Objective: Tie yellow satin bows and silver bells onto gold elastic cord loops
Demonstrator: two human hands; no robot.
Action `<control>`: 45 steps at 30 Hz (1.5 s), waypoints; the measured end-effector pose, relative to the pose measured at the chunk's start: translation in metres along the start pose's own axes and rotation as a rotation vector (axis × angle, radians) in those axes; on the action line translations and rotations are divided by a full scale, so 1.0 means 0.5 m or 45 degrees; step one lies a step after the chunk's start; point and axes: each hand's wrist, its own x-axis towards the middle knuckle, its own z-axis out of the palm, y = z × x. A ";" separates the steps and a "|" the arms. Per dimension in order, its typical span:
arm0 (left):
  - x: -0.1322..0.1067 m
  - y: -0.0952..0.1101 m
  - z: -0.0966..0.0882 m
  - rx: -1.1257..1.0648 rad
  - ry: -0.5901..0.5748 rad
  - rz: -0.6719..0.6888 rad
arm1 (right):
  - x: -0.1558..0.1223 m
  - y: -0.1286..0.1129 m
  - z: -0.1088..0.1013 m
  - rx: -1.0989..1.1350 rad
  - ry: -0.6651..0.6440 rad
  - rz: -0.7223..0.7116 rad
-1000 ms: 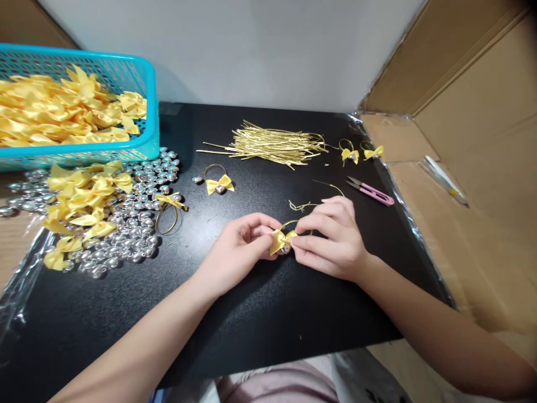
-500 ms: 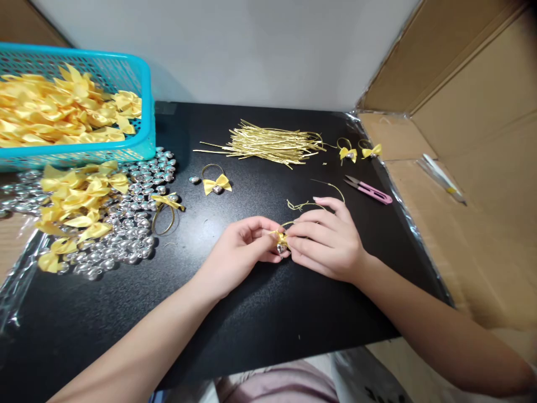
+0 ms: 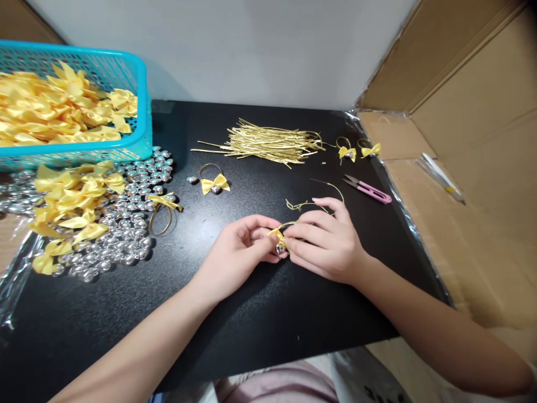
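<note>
1. Left hand [image 3: 241, 246], in the head view, pinches a yellow bow [image 3: 274, 233] between thumb and fingers, just above the bench [image 3: 251, 330].
2. The right hand [image 3: 329, 240] meets it from the other side, fingertips drawn together at the bow's right edge; whether they also grip the gold loop [image 3: 287, 224] behind the bow is hidden.
3. A silver bead [image 3: 281, 248] hangs at the bow's middle, between both hands.
4. Just beyond the right hand's raised finger lie thin gold scraps [image 3: 298, 206]; pink snips [image 3: 373, 192] rest farther right.
5. Straight beyond both hands lies a bundle of gold strips [image 3: 268, 144].
6. Beyond the left hand, slightly to its left, sits a looped bow [image 3: 215, 183] with its own bead.
7. Well left of the left hand, loose yellow bows [image 3: 71, 193] lie on silver beads [image 3: 126, 243], with a blue basket [image 3: 145, 106] of more bows beyond them.
</note>
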 end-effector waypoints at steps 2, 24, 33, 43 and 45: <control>-0.001 0.001 0.000 0.010 0.008 -0.011 | 0.000 -0.002 0.001 -0.028 -0.001 -0.012; -0.004 0.006 0.005 0.118 0.061 -0.007 | -0.005 -0.010 0.010 -0.073 0.010 -0.027; -0.006 0.000 0.009 0.056 0.150 0.100 | -0.005 -0.007 0.002 -0.081 0.183 0.028; -0.016 0.006 0.017 0.071 0.296 0.263 | 0.001 -0.032 0.003 0.263 0.428 0.593; -0.017 0.005 0.019 0.066 0.304 0.283 | 0.005 -0.043 0.007 0.352 0.350 0.655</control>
